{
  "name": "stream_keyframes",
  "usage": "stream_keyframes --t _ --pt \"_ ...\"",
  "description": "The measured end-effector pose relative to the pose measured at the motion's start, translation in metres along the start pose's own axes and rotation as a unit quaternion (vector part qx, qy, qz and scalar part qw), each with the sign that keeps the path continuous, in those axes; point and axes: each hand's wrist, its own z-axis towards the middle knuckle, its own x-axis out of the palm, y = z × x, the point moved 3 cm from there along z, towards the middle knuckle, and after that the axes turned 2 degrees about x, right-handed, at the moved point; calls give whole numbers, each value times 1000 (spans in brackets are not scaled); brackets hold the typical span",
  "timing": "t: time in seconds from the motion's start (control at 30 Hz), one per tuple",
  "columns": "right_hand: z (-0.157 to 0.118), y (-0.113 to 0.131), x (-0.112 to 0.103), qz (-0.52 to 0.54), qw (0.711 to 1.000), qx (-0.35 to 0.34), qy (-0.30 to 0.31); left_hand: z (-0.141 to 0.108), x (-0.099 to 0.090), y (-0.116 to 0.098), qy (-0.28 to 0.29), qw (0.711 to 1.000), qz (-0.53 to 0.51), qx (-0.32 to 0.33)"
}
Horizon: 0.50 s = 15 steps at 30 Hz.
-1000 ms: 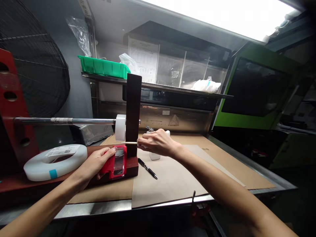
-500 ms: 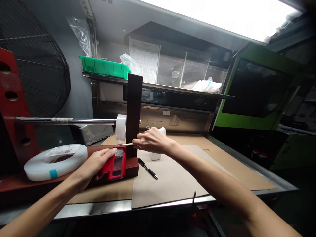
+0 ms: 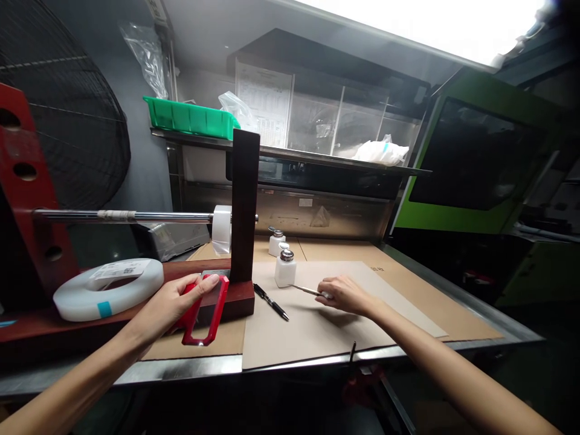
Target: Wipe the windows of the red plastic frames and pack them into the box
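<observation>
The left hand [image 3: 170,302], left of centre in the frame, has its fingers [image 3: 206,281] curled over the top edge of a red frame [image 3: 205,308], thumb underneath, and holds it tilted with its lower end down by the cardboard sheet [image 3: 317,320]. The grip sits at one corner only, so the frame could swing or slip out and knock against the dark wooden stand [image 3: 243,217] it leans close to.

The right hand [image 3: 344,294], just right of centre, lies low on the cardboard with its fingers pinched narrowly on a thin metal tool [image 3: 304,290], probably tweezers, whose tip points left toward the nearer of two small white dispenser bottles [image 3: 285,269]. The tip is just beside that bottle; a careless sweep could tip it, and a spill would likely soak the cardboard. A black pen [image 3: 270,302] lies between the two hands on the sheet and could roll if nudged.

Further out, a white tape reel [image 3: 109,289] rests on the stand's base at lower left, under a steel rod [image 3: 127,215] carrying a white roller [image 3: 221,228]. A green bin [image 3: 190,119] sits on the shelf at upper left, and a green machine [image 3: 480,157] fills the right of the frame. The counter [image 3: 453,284] edge runs close below both forearms.
</observation>
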Motion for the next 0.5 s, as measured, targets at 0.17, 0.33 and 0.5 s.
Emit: stream_keyframes --t 0.17,0.33,0.5 --pt "3 9 -6 130 989 59 -47 -7 5 -10 7 994 84 75" --pt "30 80 -40 316 948 30 -36 -22 13 -20 -13 933 270 236" --pt "43 126 -46 584 811 -10 44 -34 16 -25 -40 862 342 372"
